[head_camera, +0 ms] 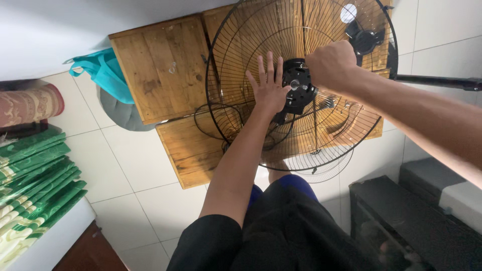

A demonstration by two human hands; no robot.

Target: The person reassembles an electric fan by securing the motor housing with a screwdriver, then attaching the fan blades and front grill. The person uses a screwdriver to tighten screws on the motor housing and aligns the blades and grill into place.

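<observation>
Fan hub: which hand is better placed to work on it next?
Probably the right hand: its closed fist sits right at the hub. The left hand lies flat and open against the grille, seemingly steadying it.

We look down on a floor (133, 170) of large, pale, glossy tiles with thin grey joints. Rough wooden pallets (163, 65) lie on it against a white wall (45, 30). A teal cloth bag (103, 73) slumps over something grey beside them. On the left we see folded green-and-cream patterned mats (35, 185) on a white ledge, and a reddish rolled cushion (27, 105). A black cabinet (401, 221) stands lower right. The light is soft and even.
</observation>
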